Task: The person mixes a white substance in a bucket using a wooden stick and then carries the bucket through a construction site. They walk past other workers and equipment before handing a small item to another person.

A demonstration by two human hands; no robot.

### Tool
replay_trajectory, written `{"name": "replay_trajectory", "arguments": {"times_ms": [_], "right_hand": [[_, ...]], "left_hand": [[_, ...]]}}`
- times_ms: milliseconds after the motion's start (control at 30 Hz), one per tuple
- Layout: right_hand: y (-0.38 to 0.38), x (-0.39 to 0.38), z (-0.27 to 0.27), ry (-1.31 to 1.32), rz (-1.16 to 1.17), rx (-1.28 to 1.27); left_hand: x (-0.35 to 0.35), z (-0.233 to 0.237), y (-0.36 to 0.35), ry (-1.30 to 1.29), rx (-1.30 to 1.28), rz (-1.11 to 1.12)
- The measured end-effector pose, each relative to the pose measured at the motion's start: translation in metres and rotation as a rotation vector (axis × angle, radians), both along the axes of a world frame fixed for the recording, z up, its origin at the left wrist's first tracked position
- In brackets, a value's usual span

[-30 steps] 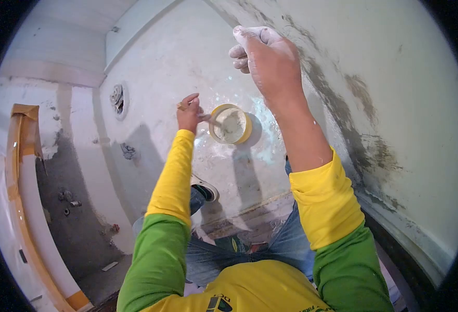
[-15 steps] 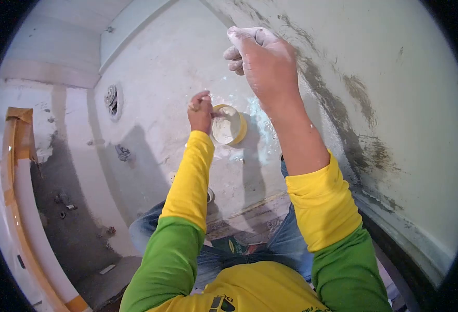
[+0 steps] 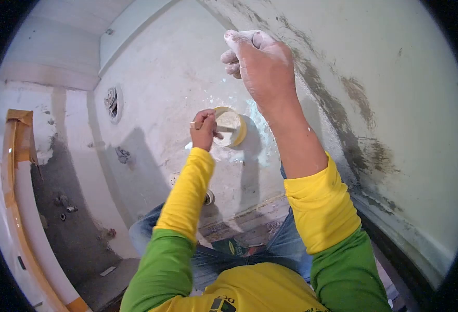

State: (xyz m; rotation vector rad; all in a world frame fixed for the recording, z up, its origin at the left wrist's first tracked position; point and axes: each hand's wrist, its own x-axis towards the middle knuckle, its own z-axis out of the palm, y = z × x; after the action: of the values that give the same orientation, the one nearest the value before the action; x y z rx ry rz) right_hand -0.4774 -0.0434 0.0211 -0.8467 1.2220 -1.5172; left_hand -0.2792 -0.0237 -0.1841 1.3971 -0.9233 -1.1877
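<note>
Low over the floor, my left hand (image 3: 203,130) is closed around a flat, thin scraper-like tool (image 3: 226,129). The tool reaches across the mouth of a yellow-rimmed tub (image 3: 243,130), which has pale, whitish material (image 3: 228,120) inside. My left fingers are beside the tub's left edge. Nearer the camera, my right hand (image 3: 265,65) is raised beyond and to the right of the tub. White powder coats its thumb and curled fingers, which are drawn together. Whatever may be inside that grip is hidden.
Pale blue-white splashes (image 3: 260,130) mark the floor around the tub. A stained wall (image 3: 416,104) rises on the right. Drain-like openings (image 3: 112,104) lie to the left, and a round pipe end (image 3: 209,197) is close to my legs. A taped edge (image 3: 11,197) runs along the far left.
My left hand has moved down toward me, and the flat tool now shows across the tub's mouth. My right hand has shifted slightly left and down, still curled.
</note>
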Motion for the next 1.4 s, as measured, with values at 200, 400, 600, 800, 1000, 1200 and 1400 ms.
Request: {"name": "replay_trajectory", "arguments": {"times_ms": [200,400,600,800,1000,1200,1400], "right_hand": [[0.001,-0.004,0.001,-0.003,0.016,0.031],[-0.002,-0.003,-0.006,0.055,0.053,0.044],[-0.005,0.009,-0.05,0.909,0.313,0.162],[0.025,0.076,-0.137,1.255,0.749,0.283],[0.059,0.096,-0.247,0.81,0.761,-0.196],[0.019,0.096,-0.282,0.539,0.497,0.245],[0.026,0.148,-0.29,0.365,0.512,0.206]], "left_hand": [[0.057,0.01,-0.052,-0.25,0.0,-0.177],[-0.01,-0.006,-0.017,-0.002,0.018,-0.122],[0.021,0.047,0.001,-0.42,0.086,-0.273],[0.039,0.067,0.044,-0.89,0.027,-0.287],[0.026,0.068,0.067,-0.618,-0.136,-0.25],[0.034,0.135,0.098,-0.624,-0.488,-0.311],[0.057,0.145,0.106,-0.522,-0.28,-0.433]]}}
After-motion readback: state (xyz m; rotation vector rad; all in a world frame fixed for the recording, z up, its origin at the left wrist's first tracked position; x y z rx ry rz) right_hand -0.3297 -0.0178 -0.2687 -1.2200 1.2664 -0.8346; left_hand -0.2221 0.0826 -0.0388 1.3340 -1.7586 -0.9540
